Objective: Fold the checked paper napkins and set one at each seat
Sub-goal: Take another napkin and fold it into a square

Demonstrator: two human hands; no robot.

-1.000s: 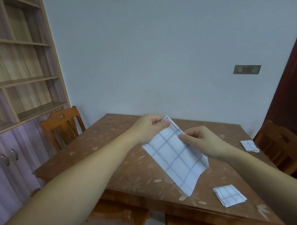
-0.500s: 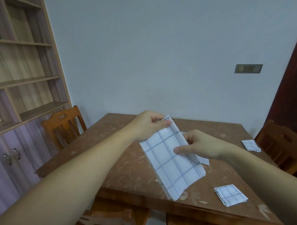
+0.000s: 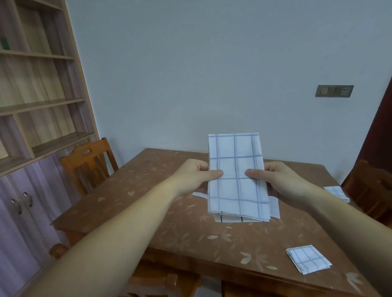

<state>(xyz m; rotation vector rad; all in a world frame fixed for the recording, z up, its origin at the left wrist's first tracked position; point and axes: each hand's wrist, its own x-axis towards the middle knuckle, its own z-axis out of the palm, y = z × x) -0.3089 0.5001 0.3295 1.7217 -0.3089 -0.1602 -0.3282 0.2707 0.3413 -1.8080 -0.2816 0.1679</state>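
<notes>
Half-folded checked napkin [image 3: 235, 160] is held upright in the air over the table [image 3: 170, 216] as a long strip, pinched at mid-height on both side edges. Left hand [image 3: 192, 177] is clamped on the left edge, thumb on the near face and fingers behind; right hand [image 3: 280, 178] does the same on the right edge. Both grips are closed on the paper, so neither hand is free. Above the grip the top half stands unsupported. Below it the bottom half hangs, with the layers slightly fanned at the lower edge. Risks, as judged: the paper is thin and held only at the midline, so the upper half may flop over before the next crease and skew the fold. The fanned layers suggest the first fold is loose, so edges may not line up and the square could come out ragged. Pulling the hands apart too hard could tear it. Just below and behind the grip, loose napkins [image 3: 273, 209] lie flat on the table, and lowering the held one to press it could shift or catch them. Well below and right of the grip a folded napkin [image 3: 309, 258] sits near the table's near edge. A second folded napkin [image 3: 336, 192] lies right of the right hand by the right chair [image 3: 378, 193]. A forearm sweep could knock either off. No napkin shows yet at the left chair [image 3: 89, 165].
</notes>
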